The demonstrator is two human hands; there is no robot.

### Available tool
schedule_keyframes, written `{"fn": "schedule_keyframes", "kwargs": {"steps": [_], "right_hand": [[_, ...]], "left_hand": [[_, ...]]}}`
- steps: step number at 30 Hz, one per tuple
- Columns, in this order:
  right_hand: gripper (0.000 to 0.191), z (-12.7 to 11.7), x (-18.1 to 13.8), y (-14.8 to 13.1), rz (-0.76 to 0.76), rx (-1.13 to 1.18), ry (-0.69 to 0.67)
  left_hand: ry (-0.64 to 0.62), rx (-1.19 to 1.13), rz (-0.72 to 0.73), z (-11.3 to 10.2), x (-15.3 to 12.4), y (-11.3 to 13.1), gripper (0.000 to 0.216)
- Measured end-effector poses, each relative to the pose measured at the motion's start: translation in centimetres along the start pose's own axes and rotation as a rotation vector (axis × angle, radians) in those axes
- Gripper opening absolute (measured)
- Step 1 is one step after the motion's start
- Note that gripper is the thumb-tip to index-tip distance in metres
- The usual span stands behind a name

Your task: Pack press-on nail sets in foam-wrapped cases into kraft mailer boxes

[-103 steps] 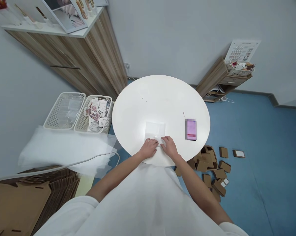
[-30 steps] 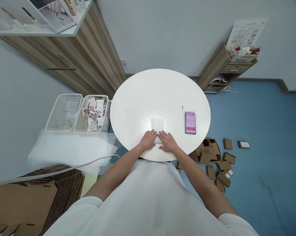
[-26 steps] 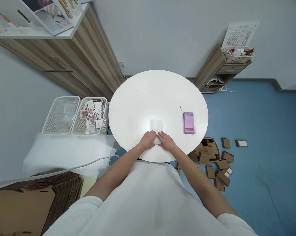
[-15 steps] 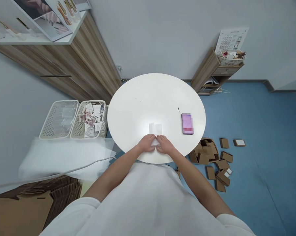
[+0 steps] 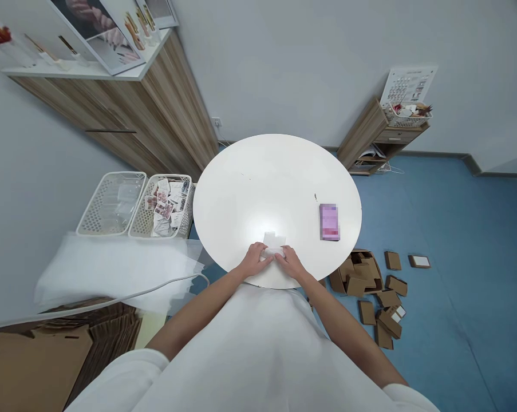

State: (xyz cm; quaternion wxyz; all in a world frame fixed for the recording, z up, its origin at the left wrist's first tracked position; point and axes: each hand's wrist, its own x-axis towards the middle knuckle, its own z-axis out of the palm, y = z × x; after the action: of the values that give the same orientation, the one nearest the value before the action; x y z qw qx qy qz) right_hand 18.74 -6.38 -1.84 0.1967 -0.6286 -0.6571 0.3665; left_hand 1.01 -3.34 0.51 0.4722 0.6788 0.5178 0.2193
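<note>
Close to the near edge of the round white table (image 5: 241, 200), a small white wrapping sheet (image 5: 273, 240) is folded into a bundle at its near end. My left hand (image 5: 255, 258) grips the left end of the bundle, thumb on the near side. At the right end my right hand (image 5: 289, 262) is closed in the same way. The sheet's loose, uneven far end lies flat beyond my fingers. Whatever may be inside the bundle is hidden. To the right on the table lies a purple rectangular item (image 5: 329, 220), blurred out.
At left stand a white basket of cards (image 5: 185, 220), another with clear bags (image 5: 84, 220), and a stack of white translucent sheets (image 5: 116, 269) crossed by a cable (image 5: 172, 280). Flat cardboard (image 5: 30, 366) sits below. On the right floor are an open carton (image 5: 348, 280) and several small boxes (image 5: 367, 312).
The near part of the sheet has been folded over into a thicker bundle, and my thumbs have come up onto it. The whole view has shifted slightly.
</note>
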Motion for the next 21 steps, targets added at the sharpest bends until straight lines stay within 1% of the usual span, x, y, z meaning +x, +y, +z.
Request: {"fn": "schedule_keyframes", "kwargs": {"steps": [2,5,7,9,12,14,17,19,21], "right_hand": [[0.036,0.1,0.7,0.2,0.035,-0.023,0.046],[0.04,0.1,1.7,0.4,0.1,0.003,0.062],[0.039,0.1,2.1,0.3,0.149,0.052,0.066],[0.037,0.2,2.4,0.3,0.174,0.093,0.085],[0.04,0.7,2.4,0.4,0.16,0.12,0.119],[0.044,1.1,2.2,0.6,0.157,0.104,0.158],[0.048,1.5,1.9,0.8,0.207,0.043,0.245],[0.044,1.5,1.9,0.8,0.244,0.018,0.276],[0.036,1.3,2.1,0.6,0.269,0.019,0.28]], "left_hand": [[0.025,-0.037,-0.012,0.2,0.4,-0.3,0.026],[0.072,-0.139,-0.057,0.4,0.9,-0.7,0.019],[0.092,-0.164,-0.105,0.6,1.3,-0.9,0.015],[0.086,-0.144,-0.14,0.7,1.6,-0.9,0.012],[0.101,-0.084,-0.181,0.9,1.9,-1.2,0.016],[0.126,-0.057,-0.214,1.0,2.0,-1.4,0.021],[0.15,-0.01,-0.236,1.2,2.2,-1.7,0.024],[0.163,0.029,-0.253,1.2,2.4,-1.7,0.02],[0.153,0.057,-0.313,1.2,2.7,-1.6,0.012]]}}
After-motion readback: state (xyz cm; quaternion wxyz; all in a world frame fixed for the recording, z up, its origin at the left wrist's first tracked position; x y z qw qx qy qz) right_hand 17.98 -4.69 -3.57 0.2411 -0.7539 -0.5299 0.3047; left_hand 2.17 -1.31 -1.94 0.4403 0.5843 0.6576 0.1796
